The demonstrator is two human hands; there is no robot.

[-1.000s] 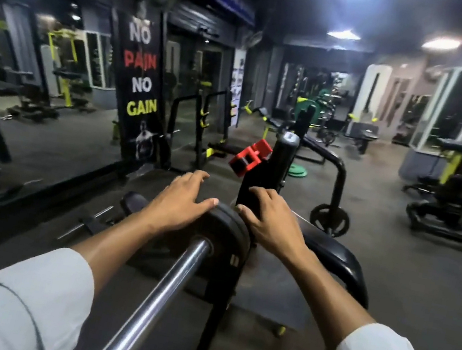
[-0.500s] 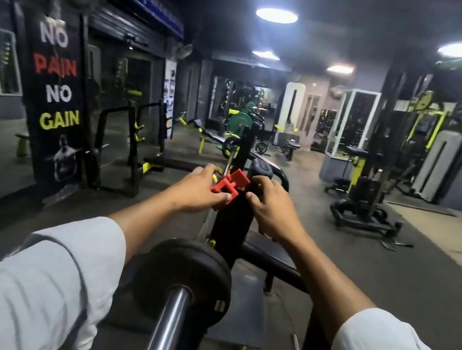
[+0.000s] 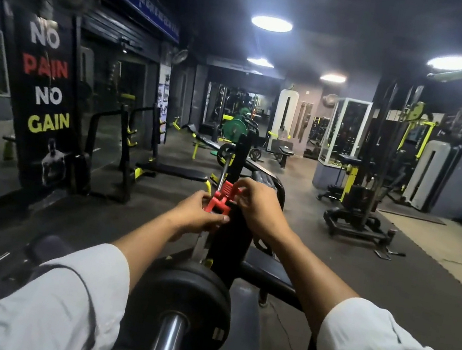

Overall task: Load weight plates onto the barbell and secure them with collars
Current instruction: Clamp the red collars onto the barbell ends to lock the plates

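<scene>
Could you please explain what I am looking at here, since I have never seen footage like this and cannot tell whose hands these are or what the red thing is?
This is one picture from a wide-angle camera worn on a person's head, looking forward and down, so the two arms in pale sleeves are the wearer's own. There is no robot. The setting is a dim gym. The steel barbell runs away from the camera, with a black weight plate already on it. Further along, the left hand and right hand both hold a red collar, a clamp that keeps plates from sliding off. The fingers pinch it from either side, near the black rack upright.
</scene>
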